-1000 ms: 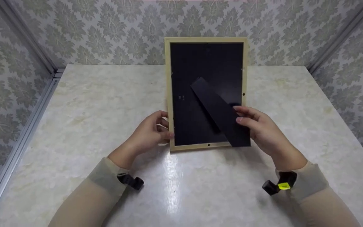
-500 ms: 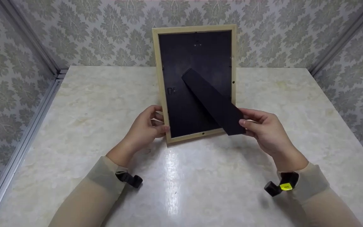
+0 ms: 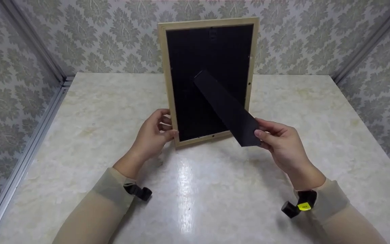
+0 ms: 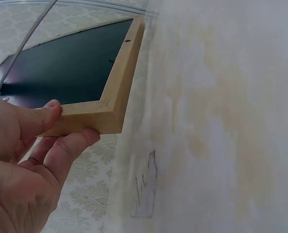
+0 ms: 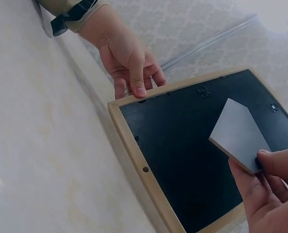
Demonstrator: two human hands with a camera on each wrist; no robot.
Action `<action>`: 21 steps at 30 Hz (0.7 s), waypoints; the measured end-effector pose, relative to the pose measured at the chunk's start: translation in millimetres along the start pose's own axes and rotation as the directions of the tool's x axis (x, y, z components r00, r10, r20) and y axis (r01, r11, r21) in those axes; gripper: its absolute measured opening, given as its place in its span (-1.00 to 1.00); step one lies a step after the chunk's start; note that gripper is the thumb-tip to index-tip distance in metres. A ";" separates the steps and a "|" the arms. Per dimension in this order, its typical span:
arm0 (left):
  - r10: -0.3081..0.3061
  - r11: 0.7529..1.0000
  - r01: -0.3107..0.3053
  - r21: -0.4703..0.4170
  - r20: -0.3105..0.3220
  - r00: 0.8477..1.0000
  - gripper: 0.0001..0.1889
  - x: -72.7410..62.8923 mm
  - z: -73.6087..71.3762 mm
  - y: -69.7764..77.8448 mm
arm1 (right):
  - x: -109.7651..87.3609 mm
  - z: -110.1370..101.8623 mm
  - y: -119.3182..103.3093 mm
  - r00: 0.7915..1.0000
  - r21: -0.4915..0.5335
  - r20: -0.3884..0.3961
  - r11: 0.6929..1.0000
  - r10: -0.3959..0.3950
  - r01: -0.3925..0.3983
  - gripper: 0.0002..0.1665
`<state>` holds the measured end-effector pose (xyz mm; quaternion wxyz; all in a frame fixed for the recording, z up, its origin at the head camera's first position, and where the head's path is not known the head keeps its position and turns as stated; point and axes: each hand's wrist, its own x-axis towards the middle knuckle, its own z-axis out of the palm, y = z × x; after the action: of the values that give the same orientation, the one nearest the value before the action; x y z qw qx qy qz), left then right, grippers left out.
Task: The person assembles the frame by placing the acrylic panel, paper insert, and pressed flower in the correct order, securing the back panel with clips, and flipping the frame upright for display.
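Observation:
A picture frame (image 3: 249, 83) with a light wood border and a black back panel stands tilted, its back toward me in the head view. My left hand (image 3: 155, 133) grips the lower left side of the border, thumb on the back face and fingers behind. In the left wrist view the frame's corner (image 4: 110, 119) juts past those fingers. A black easel leg (image 3: 227, 108) slants out from the panel's middle down to the right. My right hand (image 3: 283, 144) pinches the leg's free end between thumb and fingers. In the right wrist view the leg (image 5: 238, 131) stands away from the panel.
The frame is above a marbled white table (image 3: 113, 98). Patterned wallpaper panels (image 3: 127, 37) close off the back and both sides, with a metal rail (image 3: 29, 156) along the left edge. Each wrist wears a small black camera (image 3: 142, 193).
The frame has moved up and to the left in the head view, away from me, and leans a little. Both hands keep their hold, and the leg's end stands farther out from the panel.

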<state>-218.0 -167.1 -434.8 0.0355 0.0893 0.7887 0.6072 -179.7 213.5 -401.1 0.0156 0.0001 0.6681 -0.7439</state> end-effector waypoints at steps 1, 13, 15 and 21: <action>0.014 1.000 -0.014 0.011 -0.009 1.000 -0.36 0.9 -0.5 0.1 | -0.2 0.6 0.3 1.000 -0.002 -0.002 1.000 -0.002 0.002 -0.47; 0.254 0.951 -0.226 0.211 -0.114 0.961 -0.40 5.5 -6.7 -3.3 | 1.0 4.9 10.6 0.996 -0.116 0.041 0.990 -0.076 0.080 -0.56; 0.269 0.946 -0.239 0.217 -0.120 0.956 -0.40 6.4 -7.0 -5.3 | 2.2 4.9 13.3 0.994 -0.125 0.054 0.987 -0.094 0.100 -0.57; 0.275 0.941 -0.237 0.241 -0.137 0.952 -0.42 10.2 -9.2 -8.6 | 3.8 5.6 16.2 0.994 -0.159 0.039 0.982 -0.099 0.104 -0.61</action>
<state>-230.4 -176.1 -440.2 -0.1211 0.1431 0.8333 0.5201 -182.9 206.2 -416.7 -0.0119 -0.0466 0.7246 -0.6875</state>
